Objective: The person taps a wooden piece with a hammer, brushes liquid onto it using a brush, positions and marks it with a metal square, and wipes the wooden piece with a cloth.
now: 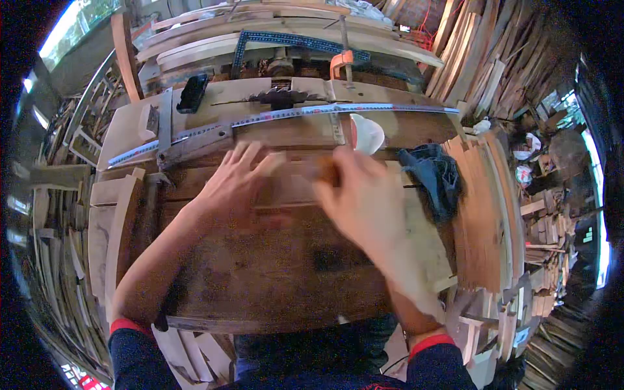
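Observation:
A broad dark-brown wooden panel (pixel 273 270) lies on the bench in front of me. My left hand (pixel 237 175) rests at its far edge, fingers stretched out and apart, holding nothing. To the right, my right hand (pixel 364 195) is smeared by motion over the same edge. Its fingers are curled around a small orange-brown thing (pixel 328 170), too blurred to name. Just beyond the right hand sits a white cup-like container (pixel 368 134). A long measuring tape (pixel 286 115) stretches across the bench behind both hands.
A toothed saw blade (pixel 279 96) stands up from the bench beyond the tape. Around it are a black phone (pixel 192 94), an orange clamp (pixel 340 64) and a dark metal square (pixel 292 41). Dark blue cloth (pixel 434 182) lies at right beside stacked boards (pixel 484 214).

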{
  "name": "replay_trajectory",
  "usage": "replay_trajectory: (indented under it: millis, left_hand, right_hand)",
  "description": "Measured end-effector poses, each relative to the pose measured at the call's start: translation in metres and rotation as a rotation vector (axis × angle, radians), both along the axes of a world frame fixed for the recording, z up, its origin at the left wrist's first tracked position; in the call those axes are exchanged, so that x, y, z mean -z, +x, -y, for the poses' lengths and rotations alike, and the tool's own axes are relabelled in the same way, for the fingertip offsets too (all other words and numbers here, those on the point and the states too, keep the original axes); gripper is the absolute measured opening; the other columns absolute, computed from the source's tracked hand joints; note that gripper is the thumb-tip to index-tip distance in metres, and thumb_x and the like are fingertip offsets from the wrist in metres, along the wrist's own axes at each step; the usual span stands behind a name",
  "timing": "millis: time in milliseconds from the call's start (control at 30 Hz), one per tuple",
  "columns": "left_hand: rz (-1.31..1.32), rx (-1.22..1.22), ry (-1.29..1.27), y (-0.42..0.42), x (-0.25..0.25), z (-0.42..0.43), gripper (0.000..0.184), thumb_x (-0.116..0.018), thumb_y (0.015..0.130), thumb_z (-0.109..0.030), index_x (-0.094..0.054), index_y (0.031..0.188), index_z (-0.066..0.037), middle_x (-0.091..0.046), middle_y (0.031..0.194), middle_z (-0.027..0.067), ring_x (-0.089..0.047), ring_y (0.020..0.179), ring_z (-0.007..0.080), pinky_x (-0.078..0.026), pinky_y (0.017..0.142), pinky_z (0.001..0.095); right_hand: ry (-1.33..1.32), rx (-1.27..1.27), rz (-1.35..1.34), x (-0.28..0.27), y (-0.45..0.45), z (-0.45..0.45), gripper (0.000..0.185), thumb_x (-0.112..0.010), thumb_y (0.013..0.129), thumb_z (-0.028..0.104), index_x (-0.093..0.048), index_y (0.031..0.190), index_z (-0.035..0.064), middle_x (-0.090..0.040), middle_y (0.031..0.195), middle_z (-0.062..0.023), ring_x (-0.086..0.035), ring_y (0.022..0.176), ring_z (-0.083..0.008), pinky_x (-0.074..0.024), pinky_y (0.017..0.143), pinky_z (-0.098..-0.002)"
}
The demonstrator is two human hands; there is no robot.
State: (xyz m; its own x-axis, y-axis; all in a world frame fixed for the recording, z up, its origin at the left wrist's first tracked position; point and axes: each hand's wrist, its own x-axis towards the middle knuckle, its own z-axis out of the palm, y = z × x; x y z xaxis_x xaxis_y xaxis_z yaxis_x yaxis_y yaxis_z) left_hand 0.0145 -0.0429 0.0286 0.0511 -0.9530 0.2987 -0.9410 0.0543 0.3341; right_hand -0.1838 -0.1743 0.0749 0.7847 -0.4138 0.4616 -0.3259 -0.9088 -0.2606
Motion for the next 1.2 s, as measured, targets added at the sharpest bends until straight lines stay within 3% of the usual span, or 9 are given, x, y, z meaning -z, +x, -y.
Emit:
replay_trajectory:
  millis: [133, 300, 333, 433, 533, 833, 967, 1067, 1200]
  left_hand:
    - [-0.085, 0.126, -0.316, -0.008, -0.015, 0.0, 0.107, -0.089, 0.064, -0.03, -0.034, 0.153, -0.008, -0.051, 0.137, 0.0178, -0.047, 0.126, 0.0434, -0.034, 0.112, 0.0529]
    - [-0.032, 0.036, -0.384, 0.002, 0.003, -0.006, 0.079, -0.078, 0.073, -0.017, -0.044, 0.143, -0.005, -0.062, 0.122, 0.018, -0.057, 0.111, 0.0408, -0.041, 0.106, 0.048]
    - [0.002, -0.034, -0.387, 0.002, 0.003, -0.006, 0.074, -0.076, 0.073, -0.015, -0.046, 0.14, -0.005, -0.063, 0.118, 0.0183, -0.058, 0.108, 0.0404, -0.043, 0.103, 0.0472]
    - [0.081, -0.22, -0.379, 0.001, -0.023, -0.009, 0.044, -0.071, 0.077, -0.015, -0.057, 0.117, -0.005, -0.065, 0.099, 0.0157, -0.061, 0.095, 0.0382, -0.047, 0.088, 0.0482]
    - [0.277, -0.331, -0.318, 0.004, -0.032, -0.011, 0.021, -0.066, 0.084, -0.014, -0.056, 0.101, -0.006, -0.061, 0.086, 0.0151, -0.061, 0.082, 0.0387, -0.05, 0.074, 0.0477]
    - [-0.586, -0.299, -0.237, -0.025, -0.025, -0.006, 0.02, -0.067, 0.095, -0.018, -0.057, 0.103, -0.002, -0.064, 0.087, 0.012, -0.068, 0.08, 0.0256, -0.054, 0.071, 0.0406]
    - [-0.471, -0.183, -0.19, -0.018, -0.023, -0.007, 0.025, -0.067, 0.095, -0.019, -0.056, 0.107, -0.001, -0.067, 0.084, 0.0156, -0.07, 0.075, 0.0298, -0.055, 0.069, 0.0443]
    - [0.044, -0.282, 0.009, 0.0, -0.032, -0.01, 0.03, -0.068, 0.093, -0.022, -0.052, 0.11, -0.002, -0.068, 0.088, 0.0193, -0.069, 0.08, 0.0394, -0.054, 0.069, 0.0481]
    - [0.04, -0.201, 0.026, 0.005, -0.03, -0.01, 0.034, -0.07, 0.091, -0.025, -0.051, 0.111, -0.006, -0.067, 0.092, 0.0195, -0.066, 0.084, 0.0435, -0.053, 0.07, 0.0502]
  right_hand:
    - [0.424, -0.303, 0.181, -0.009, 0.032, -0.016, 0.042, -0.08, 0.082, 0.033, -0.062, 0.098, -0.0016, -0.067, 0.082, -0.0193, -0.067, 0.075, -0.0405, -0.0545, 0.07, -0.0481]
    - [0.687, -0.592, 0.177, -0.008, 0.026, 0.01, 0.046, -0.085, 0.081, 0.034, -0.067, 0.108, 0.0014, -0.071, 0.089, -0.0131, -0.072, 0.073, -0.0245, -0.0566, 0.07, -0.0327]
    - [0.739, -0.502, 0.155, -0.009, 0.02, 0.015, 0.05, -0.084, 0.077, 0.04, -0.066, 0.109, 0.0054, -0.069, 0.084, -0.009, -0.068, 0.076, -0.0339, -0.0564, 0.08, -0.0408]
    - [0.245, -0.295, 0.044, 0.005, 0.0, 0.041, 0.052, -0.086, 0.074, 0.039, -0.066, 0.11, 0.007, -0.069, 0.098, -0.0112, -0.066, 0.097, -0.0328, -0.0533, 0.092, -0.0429]
    - [0.094, -0.357, -0.019, 0.028, -0.007, 0.054, 0.055, -0.088, 0.07, 0.039, -0.067, 0.11, 0.0083, -0.066, 0.11, -0.0133, -0.059, 0.112, -0.0334, -0.0485, 0.101, -0.0443]
    - [0.199, -0.34, -0.09, 0.048, -0.009, 0.054, 0.051, -0.09, 0.069, 0.031, -0.068, 0.11, 0.0083, -0.063, 0.105, -0.0108, -0.059, 0.105, -0.0328, -0.0501, 0.094, -0.0436]
    - [0.231, -0.323, -0.087, 0.047, -0.009, 0.053, 0.052, -0.091, 0.067, 0.029, -0.068, 0.109, 0.0088, -0.063, 0.103, -0.0104, -0.06, 0.102, -0.0322, -0.0506, 0.092, -0.0424]
    - [0.268, -0.315, -0.076, 0.047, -0.009, 0.053, 0.052, -0.091, 0.067, 0.029, -0.068, 0.11, 0.0093, -0.064, 0.101, -0.0104, -0.061, 0.101, -0.0318, -0.0512, 0.09, -0.0418]
    - [0.291, -0.321, -0.097, 0.045, -0.01, 0.056, 0.054, -0.09, 0.067, 0.03, -0.069, 0.111, 0.009, -0.063, 0.1, -0.0122, -0.061, 0.103, -0.033, -0.0513, 0.09, -0.0439]
